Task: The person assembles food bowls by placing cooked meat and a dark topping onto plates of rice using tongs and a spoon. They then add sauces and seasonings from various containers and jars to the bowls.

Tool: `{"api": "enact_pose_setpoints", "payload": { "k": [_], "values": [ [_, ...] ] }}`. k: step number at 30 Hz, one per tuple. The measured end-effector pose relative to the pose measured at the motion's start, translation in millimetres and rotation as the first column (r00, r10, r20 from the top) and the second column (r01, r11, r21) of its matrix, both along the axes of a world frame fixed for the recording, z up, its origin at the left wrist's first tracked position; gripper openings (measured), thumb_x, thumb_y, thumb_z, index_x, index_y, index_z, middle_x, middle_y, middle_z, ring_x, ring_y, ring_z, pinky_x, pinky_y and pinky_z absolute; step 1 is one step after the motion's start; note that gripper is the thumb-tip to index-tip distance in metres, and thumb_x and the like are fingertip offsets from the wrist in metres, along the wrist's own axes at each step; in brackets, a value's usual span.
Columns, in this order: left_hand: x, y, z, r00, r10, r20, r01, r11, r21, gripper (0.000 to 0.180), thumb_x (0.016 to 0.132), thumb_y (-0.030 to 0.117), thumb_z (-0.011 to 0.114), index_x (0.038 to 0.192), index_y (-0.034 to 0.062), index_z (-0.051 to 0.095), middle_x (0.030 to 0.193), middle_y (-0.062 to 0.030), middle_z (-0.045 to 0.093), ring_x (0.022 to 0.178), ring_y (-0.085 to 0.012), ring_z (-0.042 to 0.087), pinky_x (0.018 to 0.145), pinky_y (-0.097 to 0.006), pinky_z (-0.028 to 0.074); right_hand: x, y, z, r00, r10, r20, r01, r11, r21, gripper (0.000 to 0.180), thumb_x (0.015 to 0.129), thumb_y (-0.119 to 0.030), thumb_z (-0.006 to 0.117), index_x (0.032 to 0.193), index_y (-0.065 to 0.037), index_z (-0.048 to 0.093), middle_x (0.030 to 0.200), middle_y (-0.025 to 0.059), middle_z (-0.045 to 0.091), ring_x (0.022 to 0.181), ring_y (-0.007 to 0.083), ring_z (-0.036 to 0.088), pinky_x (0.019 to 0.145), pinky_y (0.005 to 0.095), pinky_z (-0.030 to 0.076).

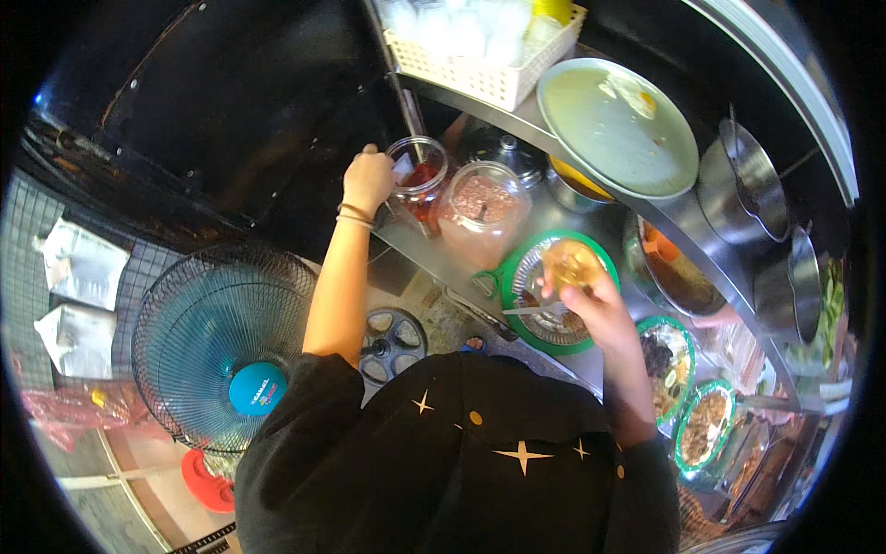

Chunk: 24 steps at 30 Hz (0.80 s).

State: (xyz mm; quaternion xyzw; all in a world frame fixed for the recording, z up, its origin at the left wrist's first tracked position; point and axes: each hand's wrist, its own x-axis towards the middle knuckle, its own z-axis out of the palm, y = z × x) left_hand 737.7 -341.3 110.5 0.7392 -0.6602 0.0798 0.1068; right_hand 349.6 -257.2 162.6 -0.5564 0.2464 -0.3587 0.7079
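Up ahead, the left hand (367, 180) was curled closed at the rim of a small glass jar of red sauce (417, 175), which stood on the steel worktop (554, 217) just to that hand's right, touching it; whether it pinched a spoon handle could not be told. A bigger jar of pinkish powder (482, 210) stood beside the sauce jar, on the side away from that hand. The right hand (595, 305) gripped a small clear cup (570, 265) over a green-rimmed strainer (552, 291), well apart from the sauce jar, so the left hand was the nearer one.
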Motion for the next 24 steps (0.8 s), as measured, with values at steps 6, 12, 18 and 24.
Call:
{"api": "enact_pose_setpoints", "payload": {
  "k": [6, 12, 18, 24],
  "values": [
    [-22.4, -4.6, 16.9, 0.968, 0.246, 0.037, -0.248, 0.967, 0.058, 0.024, 0.069, 0.02, 0.074, 0.084, 0.0016, 0.07, 0.098, -0.0224, 0.063, 0.083, -0.0381, 0.066, 0.072, -0.042, 0.056, 75.4, -63.2, -29.7, 0.975, -0.168, -0.145, 0.125, 0.956, -0.264, 0.049, 0.086, -0.015, 0.068, 0.127, -0.003, 0.044, 0.118, 0.0056, 0.053, 0.11, 0.0141, 0.049, 0.096, 0.0291, 0.038],
    [-29.5, -21.9, 28.5, 0.997, 0.075, -0.021, -0.074, 0.996, 0.055, 0.015, 0.079, 0.007, 0.056, 0.079, 0.0012, 0.07, 0.081, -0.0202, 0.067, 0.079, -0.0344, 0.068, 0.069, -0.041, 0.056, 134.7, -116.2, -60.4, 0.927, -0.258, -0.272, 0.075, 0.838, -0.54, 0.058, 0.08, -0.026, 0.072, 0.125, 0.0, 0.044, 0.117, 0.0165, 0.053, 0.115, 0.0296, 0.05, 0.098, 0.0385, 0.038],
    [-20.4, -35.0, 20.2, 0.965, -0.244, 0.098, 0.248, 0.968, -0.027, 0.011, 0.071, 0.005, 0.06, 0.079, -0.0002, 0.067, 0.084, -0.0172, 0.065, 0.086, -0.0328, 0.065, 0.073, -0.04, 0.056, 149.0, -110.9, -67.8, 0.828, -0.467, -0.311, 0.13, 0.699, -0.703, 0.06, 0.079, -0.028, 0.072, 0.123, 0.001, 0.043, 0.115, 0.0175, 0.049, 0.111, 0.0331, 0.05, 0.095, 0.0413, 0.04],
    [-16.5, -36.1, 8.2, 0.935, -0.297, 0.195, 0.274, 0.952, 0.137, 0.014, 0.077, 0.006, 0.057, 0.08, 0.0015, 0.069, 0.081, -0.0177, 0.066, 0.082, -0.0301, 0.067, 0.072, -0.037, 0.056, 146.5, -112.3, -73.5, 0.781, -0.517, -0.349, 0.085, 0.642, -0.762, 0.063, 0.076, -0.033, 0.075, 0.121, 0.001, 0.047, 0.112, 0.0162, 0.049, 0.108, 0.0341, 0.05, 0.091, 0.0413, 0.042]
  ]
}}
